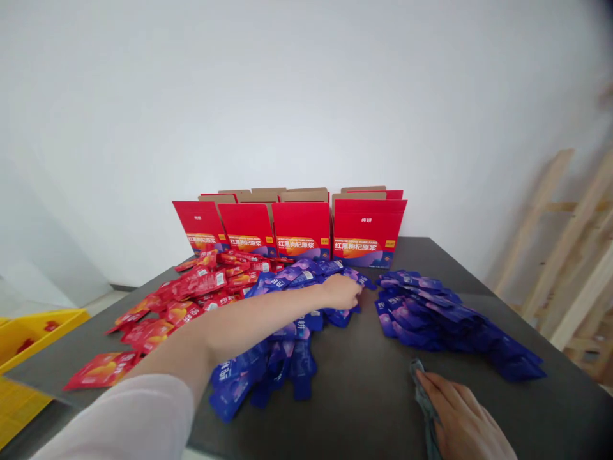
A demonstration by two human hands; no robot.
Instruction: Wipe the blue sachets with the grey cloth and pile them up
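My left hand (342,292) stretches across the table with its fingers curled closed. It is at the right edge of a loose heap of blue pouches (292,358); what the fingers hold, if anything, is hidden. At the lower right, my right hand (462,415) grips a crumpled grey-green cloth (425,409) against the tabletop. Beyond that hand, more blue pouches (431,313) lie overlapped in a long pile. Red pouches (191,287) are heaped to the left of the blue ones, partly behind my left arm.
Red printed cartons (368,233) with raised flaps stand in rows along the back of the dark table (364,396). A yellow crate (38,332) is beside the table on the left. Wooden frames (536,223) lean at the right, near a white wall.
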